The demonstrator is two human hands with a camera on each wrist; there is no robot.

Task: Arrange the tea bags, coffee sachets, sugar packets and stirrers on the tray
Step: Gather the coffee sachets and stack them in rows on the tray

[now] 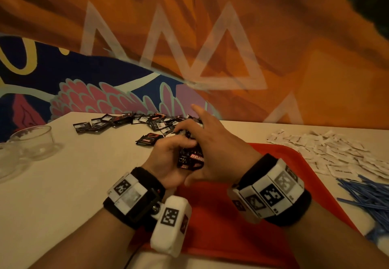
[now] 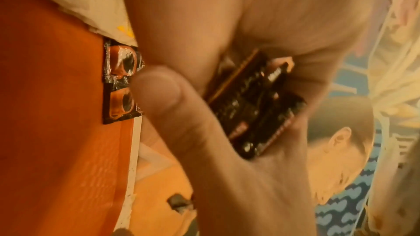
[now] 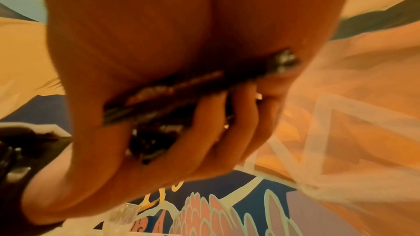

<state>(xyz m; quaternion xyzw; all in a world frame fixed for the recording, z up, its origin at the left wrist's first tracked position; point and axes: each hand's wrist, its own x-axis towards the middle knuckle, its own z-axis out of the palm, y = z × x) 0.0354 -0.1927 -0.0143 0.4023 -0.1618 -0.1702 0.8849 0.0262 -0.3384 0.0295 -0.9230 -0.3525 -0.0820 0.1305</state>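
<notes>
1. Red plastic tray (image 1: 221, 216) lies nearest on the pale table (image 1: 69, 184), under both wrists; the left wrist view shows two black coffee sachets with orange cups (image 2: 121, 85) lying on it side by side at its edge.
2. Above the tray, the left hand (image 1: 168, 159) curls its fingers and thumb round a stack of black and red coffee sachets (image 1: 190, 159).
3. The right hand (image 1: 212, 142) lies against the same stack from the right, palm on it, index finger stretched straight toward the far wall; whether its other fingers pinch the stack I cannot tell.
4. To the right, blue thin stirrers (image 1: 366, 195) lie heaped just beside the tray, with white paper sugar packets (image 1: 328, 153) scattered beyond them.
5. To the left stand two clear glass bowls (image 1: 31, 142).
6. Farthest, more loose black sachets (image 1: 130, 121) spread along the table's far edge, below a painted orange and blue wall (image 1: 189, 37).
</notes>
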